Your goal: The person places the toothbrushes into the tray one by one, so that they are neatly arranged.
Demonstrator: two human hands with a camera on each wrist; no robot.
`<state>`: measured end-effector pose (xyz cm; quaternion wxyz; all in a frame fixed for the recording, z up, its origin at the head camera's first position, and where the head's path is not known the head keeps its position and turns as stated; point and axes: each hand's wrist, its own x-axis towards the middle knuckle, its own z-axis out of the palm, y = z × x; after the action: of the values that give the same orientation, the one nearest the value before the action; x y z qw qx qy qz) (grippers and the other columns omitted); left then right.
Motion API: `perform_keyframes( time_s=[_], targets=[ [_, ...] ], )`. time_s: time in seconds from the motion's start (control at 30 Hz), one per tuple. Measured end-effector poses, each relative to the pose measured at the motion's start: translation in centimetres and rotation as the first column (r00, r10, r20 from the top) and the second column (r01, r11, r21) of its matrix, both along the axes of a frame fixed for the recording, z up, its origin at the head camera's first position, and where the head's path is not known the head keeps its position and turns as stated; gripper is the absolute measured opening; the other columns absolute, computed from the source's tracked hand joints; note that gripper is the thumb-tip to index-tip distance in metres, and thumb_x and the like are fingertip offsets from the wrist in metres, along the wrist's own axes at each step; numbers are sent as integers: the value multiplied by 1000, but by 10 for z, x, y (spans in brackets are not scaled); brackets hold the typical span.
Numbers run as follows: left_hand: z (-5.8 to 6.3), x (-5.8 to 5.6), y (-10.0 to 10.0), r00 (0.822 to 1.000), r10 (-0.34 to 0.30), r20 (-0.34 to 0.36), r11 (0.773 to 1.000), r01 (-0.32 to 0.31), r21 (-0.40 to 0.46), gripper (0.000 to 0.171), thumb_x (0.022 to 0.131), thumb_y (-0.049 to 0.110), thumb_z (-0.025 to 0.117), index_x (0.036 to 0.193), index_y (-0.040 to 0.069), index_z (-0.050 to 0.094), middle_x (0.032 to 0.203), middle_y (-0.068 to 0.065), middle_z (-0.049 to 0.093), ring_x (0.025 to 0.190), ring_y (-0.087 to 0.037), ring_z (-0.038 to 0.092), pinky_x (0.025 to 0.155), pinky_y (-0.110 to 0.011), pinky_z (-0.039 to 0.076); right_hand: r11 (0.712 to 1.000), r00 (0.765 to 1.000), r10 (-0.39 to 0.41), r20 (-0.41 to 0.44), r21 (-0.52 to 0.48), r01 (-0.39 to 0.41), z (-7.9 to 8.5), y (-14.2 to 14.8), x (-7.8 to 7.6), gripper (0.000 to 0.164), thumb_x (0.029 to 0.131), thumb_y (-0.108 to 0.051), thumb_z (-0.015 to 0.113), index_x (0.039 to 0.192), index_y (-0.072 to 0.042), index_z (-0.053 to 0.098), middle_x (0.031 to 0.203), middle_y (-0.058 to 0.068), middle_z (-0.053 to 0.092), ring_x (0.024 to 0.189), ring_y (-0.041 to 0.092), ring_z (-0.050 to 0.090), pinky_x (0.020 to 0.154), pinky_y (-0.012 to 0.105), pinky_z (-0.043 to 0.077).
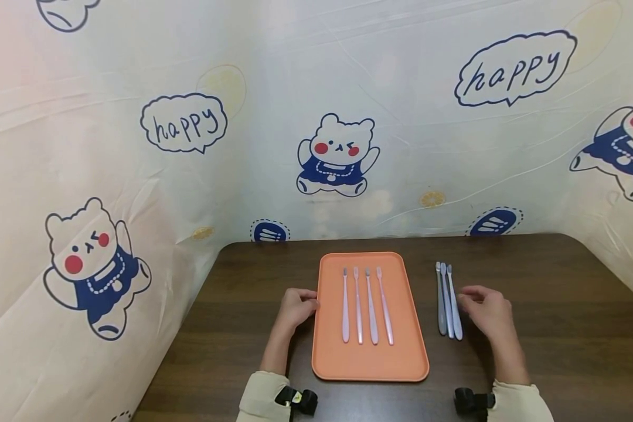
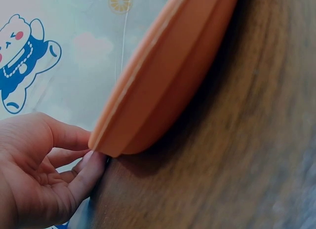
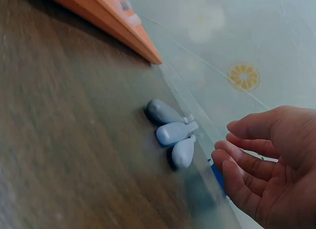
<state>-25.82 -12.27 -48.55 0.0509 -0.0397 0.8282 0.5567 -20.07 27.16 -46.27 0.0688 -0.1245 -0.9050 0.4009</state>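
Observation:
An orange tray [image 1: 369,364] lies on the table with several pale pink-lilac toothbrushes [image 1: 373,319] side by side in it, heads toward the back. At the tray's left edge, my left hand [image 1: 297,308] pinches the rim between thumb and fingers; the left wrist view has the fingertips [image 2: 85,140] right at the tray's side [image 2: 158,91]. To the right of the tray, three blue-grey toothbrushes [image 1: 448,302] lie close together on the table. My right hand [image 1: 489,310] is just right of them, fingers loosely bent with nothing between them; a gap separates it from the brushes in the right wrist view.
The dark wooden table [image 1: 232,351] has rounded back corners. A pale printed curtain [image 1: 401,146] with bears and "happy" bubbles hangs behind it and along the sides. Black camera mounts [image 1: 298,400] sit on both wrists, over light sleeves.

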Motion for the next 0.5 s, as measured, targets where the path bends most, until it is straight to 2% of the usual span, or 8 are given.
perform_keyframes(
  time_s=[0.13,0.33,0.5],
  targets=[
    [-1,0,-1,1000,0,8,1000,0,-4,31,86,1,64,114,-8,72,106,-23,74,83,-19,71,74,-33,61,1000,1000,2,10,12,-2,-3,2,1,37,97,-19,61,121,8,67,107,27,72,79,20,67,63,26,49],
    [0,0,0,1000,3,10,1000,-3,-2,31,86,1,64,114,-8,73,107,-24,74,84,-19,71,74,-33,61,998,999,-2,39,59,-1,-9,2,-2,38,96,-23,64,119,7,68,109,28,71,92,34,65,70,31,45],
    [0,0,0,1000,6,11,1000,-6,-4,30,86,1,64,113,-9,73,108,-24,73,84,-18,71,74,-32,61,999,996,-8,93,45,4,-9,1,-1,40,95,-24,66,119,8,67,108,29,70,88,32,63,66,28,43]
  ],
)
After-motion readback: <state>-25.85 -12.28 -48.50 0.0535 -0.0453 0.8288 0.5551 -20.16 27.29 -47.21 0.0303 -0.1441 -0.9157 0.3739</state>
